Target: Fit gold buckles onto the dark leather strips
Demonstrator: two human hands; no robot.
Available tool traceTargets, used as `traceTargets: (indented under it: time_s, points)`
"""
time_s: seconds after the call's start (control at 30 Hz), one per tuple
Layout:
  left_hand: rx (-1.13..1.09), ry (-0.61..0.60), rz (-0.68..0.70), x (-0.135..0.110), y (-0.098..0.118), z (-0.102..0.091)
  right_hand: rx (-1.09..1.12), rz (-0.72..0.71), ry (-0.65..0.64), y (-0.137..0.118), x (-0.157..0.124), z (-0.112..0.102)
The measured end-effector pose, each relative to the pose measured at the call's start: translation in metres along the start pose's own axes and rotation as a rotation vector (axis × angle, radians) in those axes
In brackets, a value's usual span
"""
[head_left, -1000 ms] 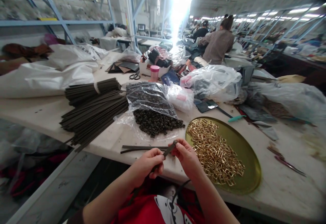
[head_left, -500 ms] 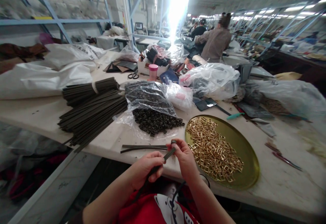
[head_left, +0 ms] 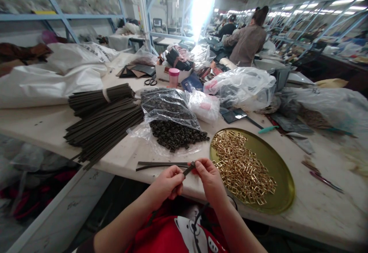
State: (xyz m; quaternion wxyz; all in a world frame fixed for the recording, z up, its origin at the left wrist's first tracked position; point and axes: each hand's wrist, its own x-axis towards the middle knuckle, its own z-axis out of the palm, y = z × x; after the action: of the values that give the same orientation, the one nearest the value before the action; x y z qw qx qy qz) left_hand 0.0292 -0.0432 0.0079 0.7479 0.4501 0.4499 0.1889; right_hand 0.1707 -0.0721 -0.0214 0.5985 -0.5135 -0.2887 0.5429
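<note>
Near the table's front edge, my left hand [head_left: 166, 183] is closed around a thin dark strap [head_left: 187, 170]. My right hand [head_left: 208, 178] pinches the strap's upper end, where a small dark loop seems to sit. Two more dark straps [head_left: 161, 165] lie flat on the table just beyond my hands. A pile of small dark loops [head_left: 175, 137] spills from a clear plastic bag [head_left: 168, 107]. Right of my hands, a round gold tray [head_left: 283, 184] holds several gold rectangular buckles [head_left: 243, 166].
A big stack of dark straps [head_left: 100, 119] lies at the left, part of it tied with white tape. White sacks [head_left: 54, 80], plastic bags [head_left: 244, 86], a pink cup [head_left: 173, 77], scissors [head_left: 150, 81] and a teal-handled tool [head_left: 266, 129] crowd the table. A person [head_left: 247, 44] works further back.
My hands have drawn closer together, and my right hand's pinch on the strap's end has dropped slightly. The view shifted a little; the things on the table stayed put.
</note>
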Motion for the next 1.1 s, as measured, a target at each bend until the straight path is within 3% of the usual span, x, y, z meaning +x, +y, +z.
traceTargets:
  time_s: [0.13,0.3,0.47,0.6,0.7,0.77,0.83,0.9,1.1]
  points:
    - [0.116,0.037,0.115,0.001,0.000,0.002,0.120,0.054,-0.087,0.002,-0.007,0.005]
    - [0.224,-0.106,0.142,-0.004,-0.003,0.001,0.177,0.036,-0.031,0.000,-0.011,-0.002]
    - [0.219,0.023,0.290,-0.005,-0.006,0.006,0.085,0.034,-0.105,0.004,-0.023,0.005]
    - [0.273,0.029,0.337,-0.004,0.003,0.008,-0.257,-0.187,-0.068,0.014,-0.034,0.005]
    - [0.282,0.060,0.315,0.000,0.005,0.003,-0.587,-0.349,-0.136,0.009,-0.026,-0.020]
    - [0.276,0.085,0.264,0.004,0.003,-0.001,-0.880,-0.406,-0.015,-0.003,-0.011,-0.045]
    - [0.246,0.074,0.205,0.008,0.000,-0.001,-1.261,-0.351,0.116,-0.015,0.009,-0.070]
    - [0.214,0.046,0.163,0.011,-0.002,0.002,-1.599,-0.217,0.115,-0.022,0.031,-0.087]
    - [0.321,0.019,0.131,0.019,0.002,0.009,-1.699,-0.108,0.042,-0.014,0.067,-0.097]
